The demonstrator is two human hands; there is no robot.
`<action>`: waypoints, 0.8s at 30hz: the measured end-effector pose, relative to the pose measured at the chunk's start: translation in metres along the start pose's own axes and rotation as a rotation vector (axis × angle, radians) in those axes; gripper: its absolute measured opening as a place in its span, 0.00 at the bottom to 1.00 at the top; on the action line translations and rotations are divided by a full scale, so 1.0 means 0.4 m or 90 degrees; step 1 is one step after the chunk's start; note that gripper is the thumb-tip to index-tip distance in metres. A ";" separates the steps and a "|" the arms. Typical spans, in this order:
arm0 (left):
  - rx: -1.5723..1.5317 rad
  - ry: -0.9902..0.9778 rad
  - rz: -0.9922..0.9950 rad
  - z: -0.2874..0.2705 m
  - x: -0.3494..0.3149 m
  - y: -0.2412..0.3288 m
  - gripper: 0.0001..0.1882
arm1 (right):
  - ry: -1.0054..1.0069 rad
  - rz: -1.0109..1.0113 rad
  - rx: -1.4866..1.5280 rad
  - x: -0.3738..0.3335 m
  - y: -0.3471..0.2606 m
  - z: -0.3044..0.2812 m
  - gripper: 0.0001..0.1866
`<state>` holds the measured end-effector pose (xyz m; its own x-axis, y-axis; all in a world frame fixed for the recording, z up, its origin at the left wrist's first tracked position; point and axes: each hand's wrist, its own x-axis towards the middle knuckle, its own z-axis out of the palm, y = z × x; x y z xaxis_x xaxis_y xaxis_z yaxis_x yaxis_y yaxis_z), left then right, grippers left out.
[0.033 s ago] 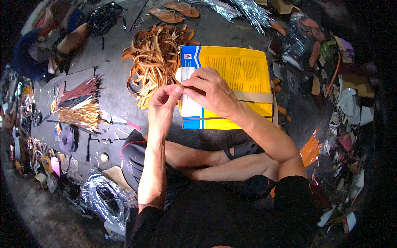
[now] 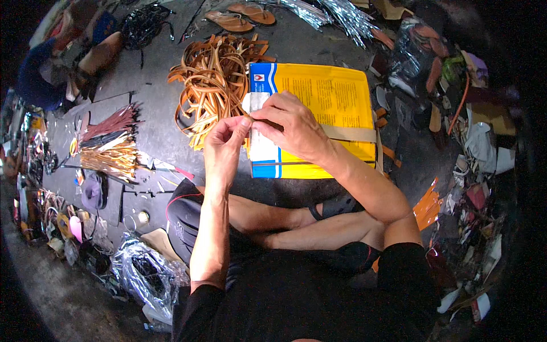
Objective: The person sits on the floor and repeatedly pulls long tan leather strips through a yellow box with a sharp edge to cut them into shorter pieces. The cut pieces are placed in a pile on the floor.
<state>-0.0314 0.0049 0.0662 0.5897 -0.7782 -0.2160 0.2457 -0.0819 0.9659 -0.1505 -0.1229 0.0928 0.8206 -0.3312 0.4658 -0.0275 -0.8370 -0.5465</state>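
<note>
My left hand (image 2: 224, 141) and my right hand (image 2: 292, 124) meet at the left edge of a yellow and blue box (image 2: 342, 94). Both are closed in a pinch, fingertips touching, on what looks like a narrow brown strip; the fingers hide most of it. The right hand rests over the box's top, above a white patch (image 2: 263, 147). A beige band (image 2: 353, 133) runs across the box from under the right wrist to its right side. Just left of the box lies a tangled heap of tan and brown straps (image 2: 211, 85), close to my left hand.
Brown, black and golden strips (image 2: 111, 142) lie fanned out at the left. Tan sandals (image 2: 229, 21) and silvery strips (image 2: 347, 23) are at the far side. Clear plastic wrap (image 2: 145, 273) sits by my left knee. Mixed scraps (image 2: 476, 148) line the right.
</note>
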 end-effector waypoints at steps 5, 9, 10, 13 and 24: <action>-0.100 0.006 -0.001 0.001 0.024 -0.038 0.08 | 0.007 -0.012 0.025 0.002 0.005 0.008 0.06; -0.251 -0.005 -0.082 -0.004 0.040 -0.059 0.07 | 0.010 -0.030 0.034 0.007 0.016 0.006 0.08; -0.263 0.003 -0.086 -0.003 0.042 -0.064 0.07 | 0.009 -0.036 0.034 0.006 0.019 0.005 0.10; -0.278 0.020 -0.096 -0.014 0.053 -0.083 0.07 | 0.003 -0.044 0.019 0.006 0.020 0.003 0.09; -0.238 0.059 -0.092 -0.102 0.096 -0.176 0.07 | -0.019 -0.029 0.021 0.003 0.025 0.001 0.10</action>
<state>0.0052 0.0060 -0.0160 0.5914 -0.7142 -0.3744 0.5841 0.0593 0.8095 -0.1497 -0.1316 0.0876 0.8370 -0.2796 0.4704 0.0285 -0.8362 -0.5477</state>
